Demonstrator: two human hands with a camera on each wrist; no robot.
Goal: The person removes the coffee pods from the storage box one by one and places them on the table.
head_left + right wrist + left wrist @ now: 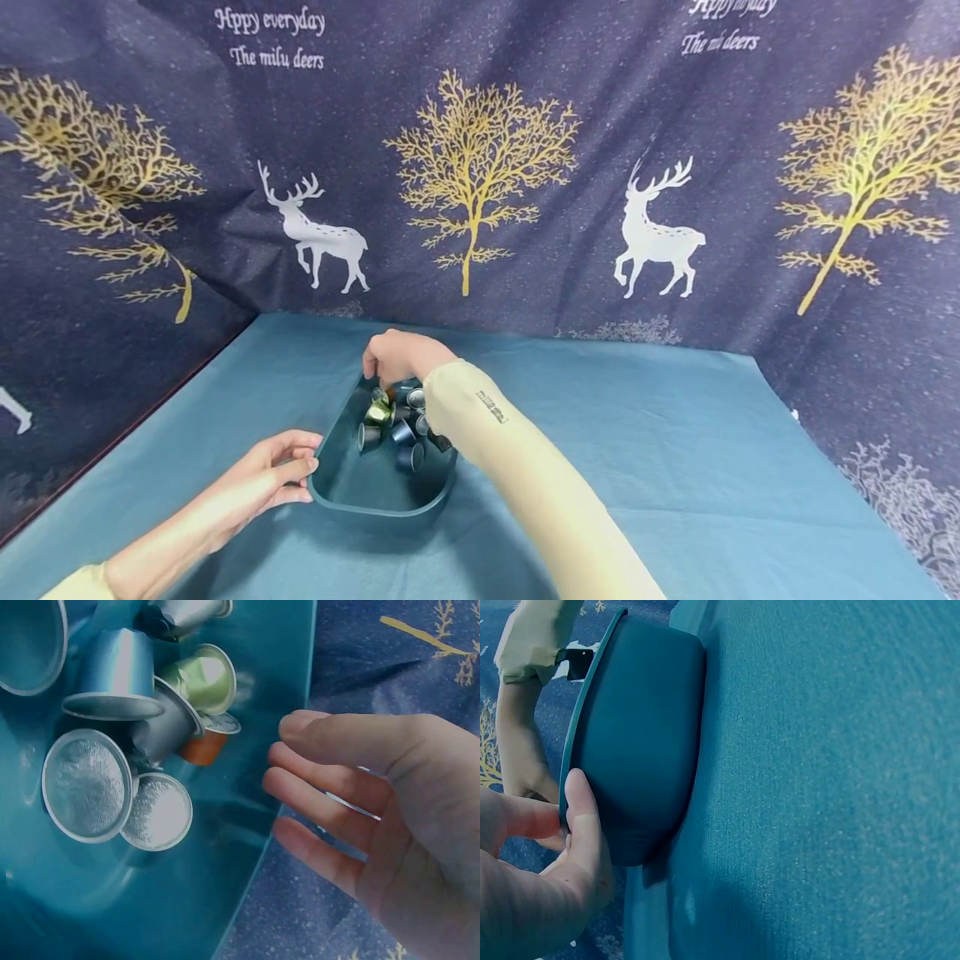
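Observation:
A teal plastic tub [360,492] holds several coffee capsules, mostly gathered toward its far half. My left hand [281,471] grips the tub's near-left rim between thumb and fingers; the left wrist view shows this hand [547,877] at the tub's outer wall [641,727]. Over the far end hovers my right hand [401,354]. In the right wrist view its fingers are loosely bent beside the rim, with nothing between them. Nearest to it are a green capsule [202,682] and an orange capsule [204,748]. Two capsules show silver lids, one larger [86,786].
The tub stands on a blue cloth-covered table [637,442]. Behind it hangs a dark blue curtain [540,250] printed with white deer and golden trees. My right sleeve [525,458] crosses the tub's right side and hides part of it.

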